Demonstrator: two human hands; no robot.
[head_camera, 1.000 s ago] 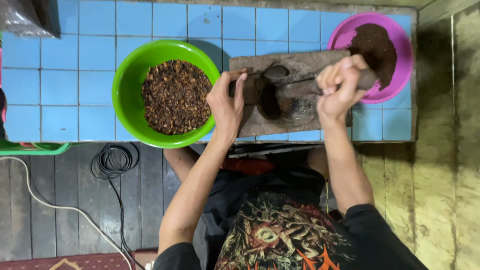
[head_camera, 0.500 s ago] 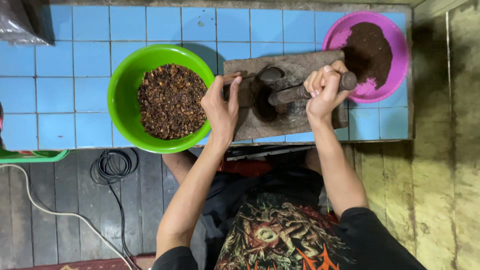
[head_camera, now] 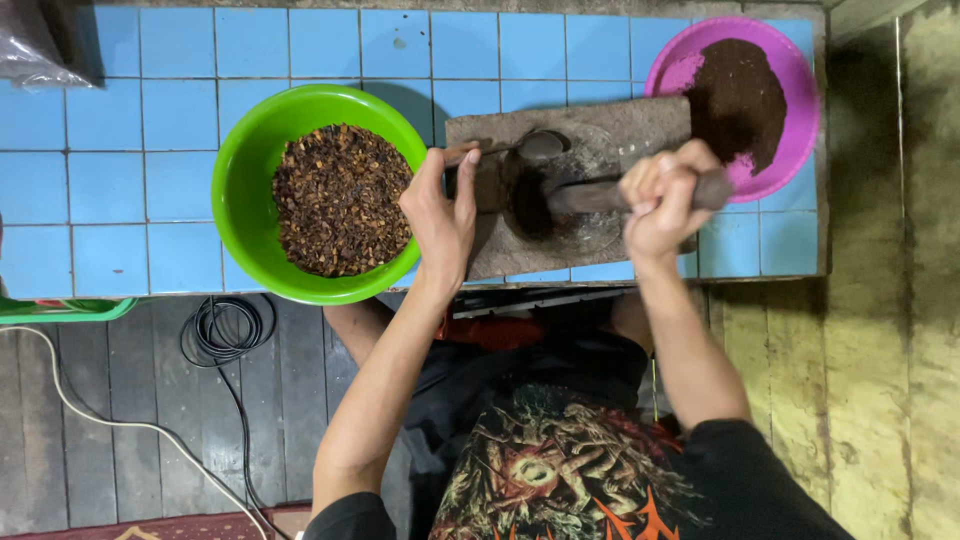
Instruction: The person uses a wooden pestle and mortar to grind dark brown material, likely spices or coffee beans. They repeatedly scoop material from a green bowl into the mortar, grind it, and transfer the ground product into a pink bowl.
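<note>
A grey stone mortar slab point(head_camera: 640, 125) rests on the blue tiled counter point(head_camera: 120, 150). My right hand point(head_camera: 662, 200) is shut on a dark stone pestle point(head_camera: 590, 195), whose tip lies in the slab's hollow on a dark ground mass. My left hand point(head_camera: 440, 215) lies on the slab's left edge and holds the handle of a metal spoon point(head_camera: 525, 148), whose bowl rests over the slab. A green bowl point(head_camera: 240, 180) of coarse brown bits stands left of the slab. A pink bowl point(head_camera: 790, 130) of dark ground powder stands to its right.
A clear plastic bag point(head_camera: 35, 45) lies at the counter's far left corner. A black coiled cable point(head_camera: 225, 335) and a white cord point(head_camera: 110, 420) lie on the dark wooden floor. A green rim point(head_camera: 60, 310) pokes out at the left. A yellowish wall point(head_camera: 900, 300) stands to the right.
My right hand slid the pestle left and then back along the slab. My left hand kept hold of the spoon at the slab's left edge. The camera view shifted slightly.
</note>
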